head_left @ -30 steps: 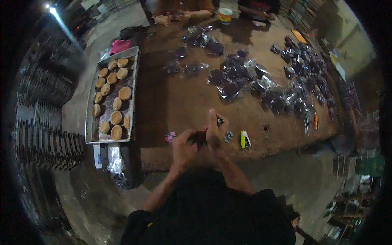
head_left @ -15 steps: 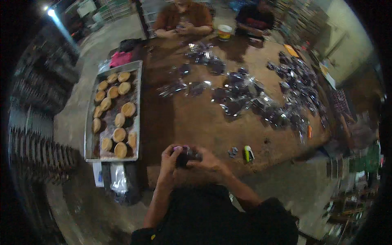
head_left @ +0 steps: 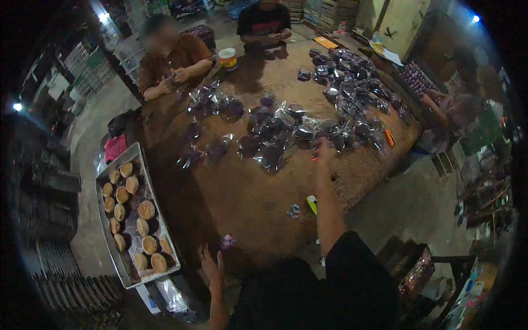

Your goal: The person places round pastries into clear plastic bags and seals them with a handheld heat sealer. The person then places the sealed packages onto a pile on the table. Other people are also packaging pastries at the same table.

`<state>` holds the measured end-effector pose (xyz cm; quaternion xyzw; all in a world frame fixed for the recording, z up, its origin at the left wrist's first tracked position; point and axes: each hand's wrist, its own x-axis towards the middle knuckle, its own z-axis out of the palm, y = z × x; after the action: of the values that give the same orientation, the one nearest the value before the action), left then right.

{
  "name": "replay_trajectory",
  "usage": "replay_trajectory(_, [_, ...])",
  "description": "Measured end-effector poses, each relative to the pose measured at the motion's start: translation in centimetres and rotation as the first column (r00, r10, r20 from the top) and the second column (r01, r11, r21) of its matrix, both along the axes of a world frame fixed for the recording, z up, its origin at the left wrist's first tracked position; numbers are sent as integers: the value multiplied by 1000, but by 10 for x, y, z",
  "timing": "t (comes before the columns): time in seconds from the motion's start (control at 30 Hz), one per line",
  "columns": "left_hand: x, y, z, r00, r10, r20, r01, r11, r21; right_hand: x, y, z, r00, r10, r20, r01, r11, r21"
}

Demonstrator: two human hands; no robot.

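Note:
My right arm stretches forward across the wooden table (head_left: 236,187). At its end my right hand (head_left: 325,151) touches the near edge of a heap of dark, round pieces in clear shiny wrappers (head_left: 272,140). Its fingers blend into the wrappers, so I cannot see whether they grip one. My left hand (head_left: 212,268) is open near the table's front edge, fingers apart and holding nothing. Just beyond it lies a small pink-and-purple printed piece (head_left: 227,241). A yellow-green cutter-like tool (head_left: 312,204) and several small grey bits (head_left: 293,210) lie left of my right forearm.
A metal tray (head_left: 138,159) of round, tan baked pieces (head_left: 146,209) stands on the left. More wrapped pieces (head_left: 352,82) cover the far right. An orange tool (head_left: 389,137) lies at the right edge; a tub (head_left: 227,59) stands at the back. Other people sit around the table.
My hands have parted from the dark piece they held together. The right has reached forward to the heap; the left has opened and moved down. The view has turned right.

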<state>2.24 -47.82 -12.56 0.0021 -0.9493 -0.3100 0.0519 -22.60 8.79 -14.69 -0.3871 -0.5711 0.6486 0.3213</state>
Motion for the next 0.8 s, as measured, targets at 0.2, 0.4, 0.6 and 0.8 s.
replay_trajectory(0.2, [-7, -4, -10, 999, 36, -10, -36, 999, -1, -31, -125, -58, 899, 30, 436, -241, 866, 437])
replay_trajectory(0.4, [-23, 8, 16, 985, 156, 79, -171, 947, 272, 18, -186, -10, 885, 459, 75, -461, 843, 277])
replay_trajectory(0.6, [-39, 56, 80, 973, -24, 231, -148, 705, 694, 161, -279, 66, 379, 893, -243, -923, 384, -32])
replay_trajectory(0.8, [-21, 83, 121, 954, -69, 292, -243, 393, 887, 220, -304, 134, 512, 824, -244, -846, 435, -308])
